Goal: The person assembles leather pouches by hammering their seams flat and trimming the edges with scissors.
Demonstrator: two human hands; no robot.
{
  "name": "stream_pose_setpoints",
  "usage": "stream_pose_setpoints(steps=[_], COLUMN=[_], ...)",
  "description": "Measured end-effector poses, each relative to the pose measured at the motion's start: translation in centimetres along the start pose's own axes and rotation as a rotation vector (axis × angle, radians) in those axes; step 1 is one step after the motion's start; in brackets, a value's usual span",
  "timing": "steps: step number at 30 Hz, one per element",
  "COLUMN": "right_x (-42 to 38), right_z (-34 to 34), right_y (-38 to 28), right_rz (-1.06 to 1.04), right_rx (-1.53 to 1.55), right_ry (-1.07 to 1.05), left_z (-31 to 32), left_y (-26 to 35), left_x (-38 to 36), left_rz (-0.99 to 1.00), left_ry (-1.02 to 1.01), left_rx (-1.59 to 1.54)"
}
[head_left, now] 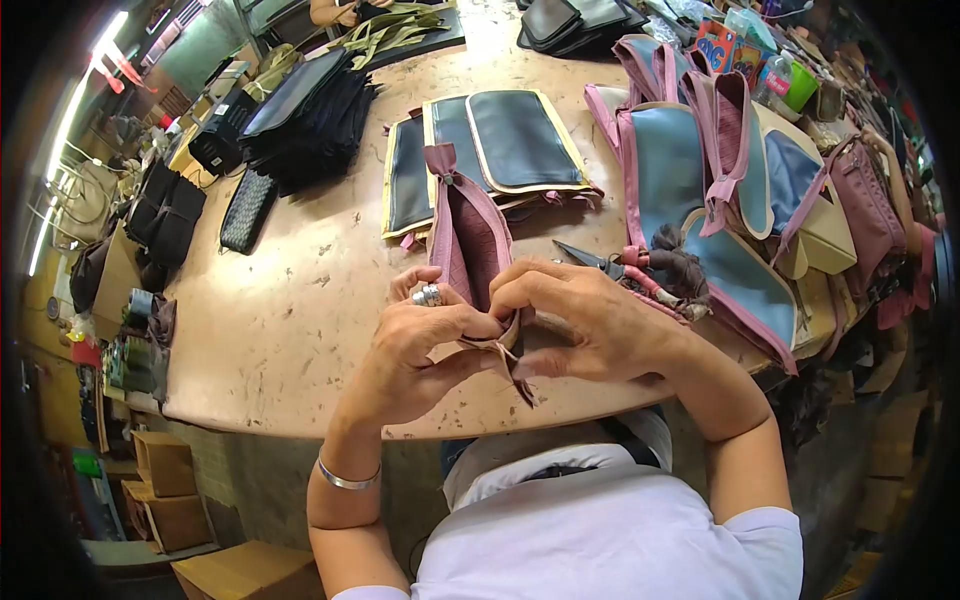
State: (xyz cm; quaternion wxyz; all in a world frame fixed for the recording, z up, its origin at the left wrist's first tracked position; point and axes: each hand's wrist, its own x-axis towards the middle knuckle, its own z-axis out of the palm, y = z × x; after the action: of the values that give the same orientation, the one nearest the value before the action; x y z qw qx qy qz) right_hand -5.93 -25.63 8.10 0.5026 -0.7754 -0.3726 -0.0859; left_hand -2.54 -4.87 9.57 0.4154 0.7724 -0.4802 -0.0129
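A long pink zippered strip (pixel 468 225), seemingly a bag gusset, lies lengthwise before me, its far end on the table and its near end raised in my fingers. My left hand (pixel 425 335) pinches the near end from the left, a ring on one finger. From the right, my right hand (pixel 570 315) grips the same end, thumb and fingers close together. A dark, frayed-looking tail hangs below the fingertips. Just right of my right hand are scissors (pixel 590 258) with wrapped handles. Beyond the strip lie dark panels with yellow edges (pixel 525 140).
Blue panels with pink trim (pixel 665 165) are piled at the right, beside a pink bag (pixel 870 205). A stack of black pieces (pixel 305 125) and a dark textured case (pixel 248 210) sit at the left. Another person's hand (pixel 335 12) shows at the far edge. Cardboard boxes (pixel 165 465) stand at lower left.
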Motion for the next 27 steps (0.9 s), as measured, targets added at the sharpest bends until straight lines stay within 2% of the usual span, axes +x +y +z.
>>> stream_pose_setpoints(steps=[4,7,10,13,16,19,25,27], right_x=[0.1,0.3,0.4,0.5,0.5,0.5,0.3,0.3], right_z=[0.2,0.2,0.1,0.2,0.0,0.4,0.8,0.8], right_y=[-0.4,-0.9,-1.0,-0.2,0.0,0.4,0.3,0.5], right_rz=[0.051,0.019,0.085,0.060,0.185,0.219,0.276,0.254], right_rx=[0.082,-0.026,0.028,0.073,0.218,0.279,0.391,0.435], right_ry=[-0.012,0.008,0.023,0.026,-0.037,-0.044,-0.061,-0.071], left_z=[-0.7,0.2,0.2,-0.1,0.4,0.6,-0.2,-0.1], left_y=[1.1,2.1,1.2,0.2,-0.7,-0.8,-0.3,-0.7], left_x=[0.4,0.3,0.0,0.2,0.1,0.0,0.3,0.2], left_rz=[-0.032,-0.095,-0.099,-0.096,-0.219,-0.275,-0.133,-0.162], left_ry=[-0.015,0.052,0.081,0.020,0.038,0.043,-0.025,-0.050], left_rx=[-0.100,0.077,-0.001,-0.115,-0.415,-0.538,-0.413,-0.431])
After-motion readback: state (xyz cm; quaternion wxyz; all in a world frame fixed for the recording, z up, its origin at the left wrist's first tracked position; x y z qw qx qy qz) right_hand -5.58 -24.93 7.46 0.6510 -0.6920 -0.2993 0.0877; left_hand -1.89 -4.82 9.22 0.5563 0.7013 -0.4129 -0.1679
